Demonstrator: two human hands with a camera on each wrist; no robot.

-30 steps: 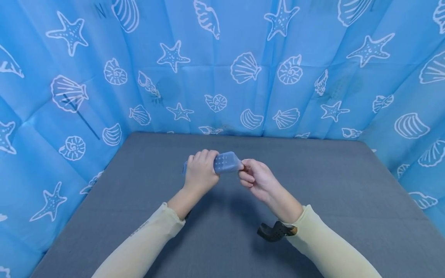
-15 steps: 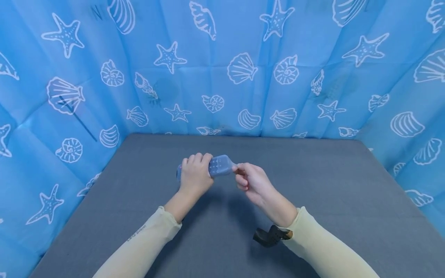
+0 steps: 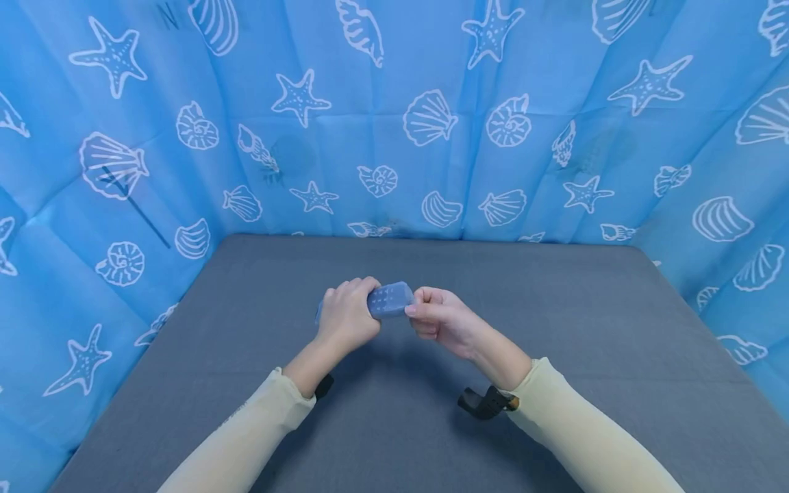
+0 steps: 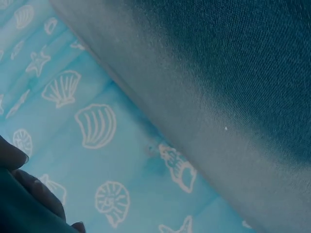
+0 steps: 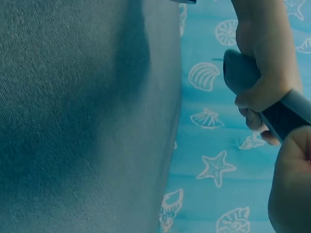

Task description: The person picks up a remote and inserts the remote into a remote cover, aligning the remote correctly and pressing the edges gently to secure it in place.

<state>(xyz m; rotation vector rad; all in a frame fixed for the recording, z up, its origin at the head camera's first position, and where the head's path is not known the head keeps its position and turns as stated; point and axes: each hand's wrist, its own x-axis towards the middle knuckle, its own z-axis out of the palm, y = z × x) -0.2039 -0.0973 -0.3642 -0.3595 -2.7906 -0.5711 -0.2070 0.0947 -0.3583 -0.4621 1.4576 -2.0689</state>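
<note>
A remote control [image 3: 390, 301] with rows of small buttons, in what looks like a soft bluish translucent cover, is held above the table. My left hand [image 3: 348, 311] grips it around the middle, palm hiding much of it. My right hand [image 3: 446, 322] is at its right end, thumb and curled fingers pinching the cover's edge. In the right wrist view, the remote's rounded far end [image 5: 239, 70] sticks out past the left hand [image 5: 269, 73], and the right hand [image 5: 294, 184] is at the near end. The left wrist view shows only some left fingers [image 4: 43, 196] beside the dark remote [image 4: 24, 208].
A grey cloth-covered table [image 3: 394, 438] lies beneath both hands. A blue curtain [image 3: 370, 137] with white shells and starfish surrounds its back and sides. A black strap mount [image 3: 483, 402] juts from the right wrist.
The cover's right end was stretched to a point between my right fingers and now looks square. My right thumb has shifted onto the corner. Both hands moved slightly left.
</note>
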